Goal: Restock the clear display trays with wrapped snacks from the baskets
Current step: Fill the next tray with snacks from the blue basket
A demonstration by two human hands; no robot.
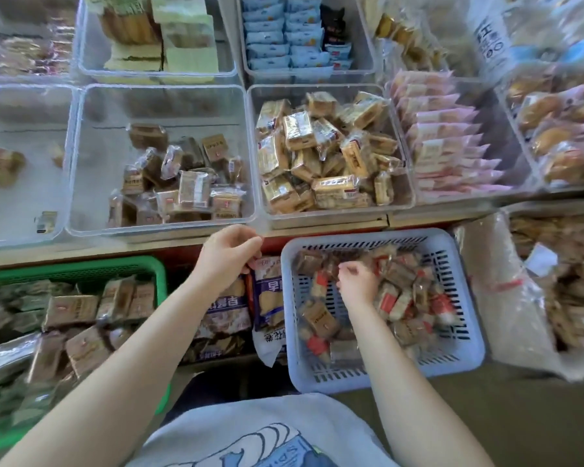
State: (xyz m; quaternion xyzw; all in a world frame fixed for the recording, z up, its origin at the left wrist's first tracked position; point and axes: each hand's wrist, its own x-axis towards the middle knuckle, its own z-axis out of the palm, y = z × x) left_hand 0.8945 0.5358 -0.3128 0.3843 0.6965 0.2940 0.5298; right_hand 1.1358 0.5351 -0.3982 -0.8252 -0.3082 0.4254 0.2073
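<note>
A blue-grey plastic basket [466,352] on the floor holds several brown and red wrapped snacks [402,288]. My right hand [358,281] is down inside it, fingers curled among the snacks; what it holds is blurred. My left hand [228,256] hovers with curled fingers and nothing visible in them, below the front rim of a clear display tray [81,183] that holds brown wrapped snacks [182,183] in its near right part. A green basket [122,264] at the left is full of brown and green packs.
A neighbouring clear tray [408,193] is heaped with yellow wrapped biscuits. More clear trays stand behind and to both sides. Large bagged snacks [267,294] stand between the two baskets. An open sack of snacks [506,298] lies at the right.
</note>
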